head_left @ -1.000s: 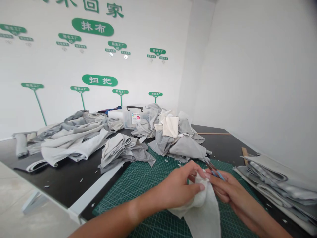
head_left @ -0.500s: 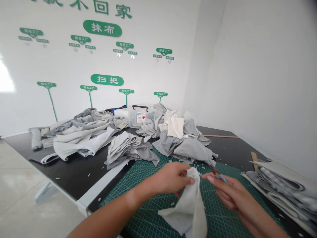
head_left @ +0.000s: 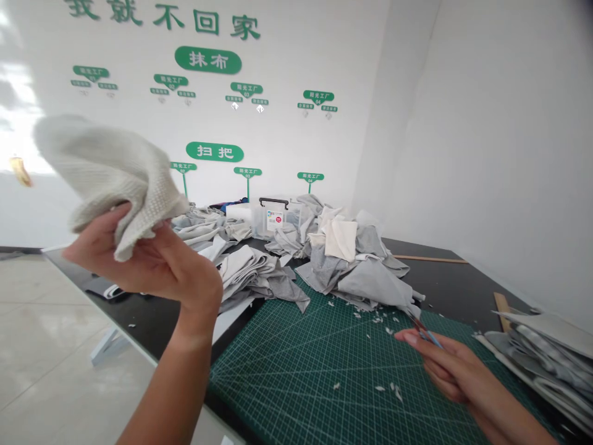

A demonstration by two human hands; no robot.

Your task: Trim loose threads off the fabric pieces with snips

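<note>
One cloth [head_left: 106, 179] aloft — left hand [head_left: 139, 259] past table edge [head_left: 92, 296]

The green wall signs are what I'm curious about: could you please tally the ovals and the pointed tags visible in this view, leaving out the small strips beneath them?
Green oval signs: 2
Pointed green tags: 7
Total: 9

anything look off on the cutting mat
Yes, small white fabric scraps lie scattered over the green cutting mat, thickest near the foot of the grey cloth pile. They look like loose trimmings rather than anything set there on purpose.
</note>
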